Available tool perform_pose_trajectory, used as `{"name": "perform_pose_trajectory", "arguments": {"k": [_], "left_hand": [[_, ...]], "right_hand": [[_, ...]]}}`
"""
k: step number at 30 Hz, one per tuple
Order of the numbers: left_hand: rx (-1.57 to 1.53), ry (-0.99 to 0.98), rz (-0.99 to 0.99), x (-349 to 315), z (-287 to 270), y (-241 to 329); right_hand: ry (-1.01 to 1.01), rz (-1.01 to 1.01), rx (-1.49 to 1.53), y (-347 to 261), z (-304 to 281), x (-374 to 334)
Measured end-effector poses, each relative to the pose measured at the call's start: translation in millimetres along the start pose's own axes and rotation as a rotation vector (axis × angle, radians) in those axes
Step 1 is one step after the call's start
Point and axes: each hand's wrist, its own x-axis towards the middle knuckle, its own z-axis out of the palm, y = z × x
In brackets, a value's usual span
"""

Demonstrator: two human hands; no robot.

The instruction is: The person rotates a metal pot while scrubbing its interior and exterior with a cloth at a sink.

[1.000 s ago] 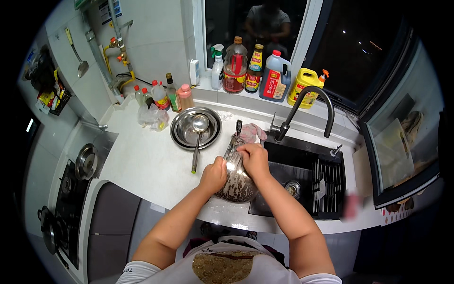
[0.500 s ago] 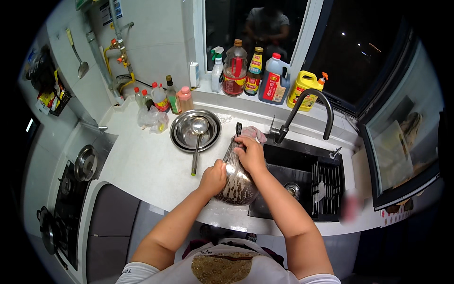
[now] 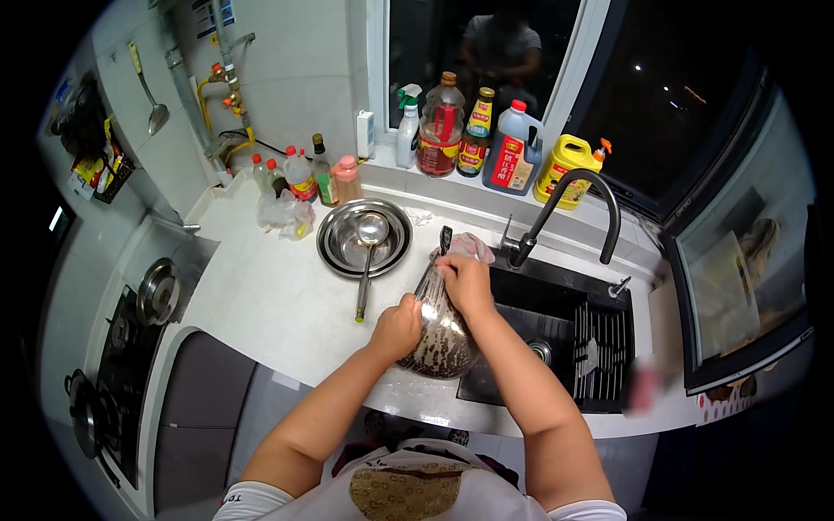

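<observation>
A rounded, shiny metal pan (image 3: 446,340), streaked with brown burnt-on stains, is tilted on the counter at the sink's left edge. Its dark handle end (image 3: 446,236) points toward the window. My left hand (image 3: 400,329) is closed at the pan's left side. Just below the handle, my right hand (image 3: 467,285) presses bunched fingertips onto the pan's upper part; whatever is under them, if anything, is hidden. Behind the pan lies a pinkish cloth (image 3: 472,247). To the left, a ladle (image 3: 366,260) rests across nested steel bowls (image 3: 326,243).
The black sink (image 3: 530,304) with its tall faucet (image 3: 613,217) and drying rack (image 3: 601,339) lies at right. Bottles and jugs (image 3: 514,149) line the windowsill. More bottles (image 3: 300,174) and a plastic bag (image 3: 285,213) stand back left, near the stove (image 3: 117,356).
My right hand's fingers have drawn closer together near the handle. My left hand stays at the pan's left side. The whole view has shifted slightly.
</observation>
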Motion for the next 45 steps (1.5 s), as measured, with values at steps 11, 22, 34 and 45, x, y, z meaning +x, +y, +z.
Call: {"name": "perform_pose_trajectory", "arguments": {"k": [11,22,34,45], "left_hand": [[-0.03,-0.002,-0.002,-1,1,-3],[-0.036,0.006,0.019,-2,1,-7],[-0.053,0.025,0.043,-6,1,-5],[-0.122,0.013,-0.003,-34,4,-14]], "right_hand": [[0.029,-0.281,-0.037,0,0,-33],[-0.008,-0.387,-0.164,-10,4,-43],[0.014,-0.363,-0.129,-1,-2,-36],[0.101,-0.533,-0.113,-11,3,-102]]}}
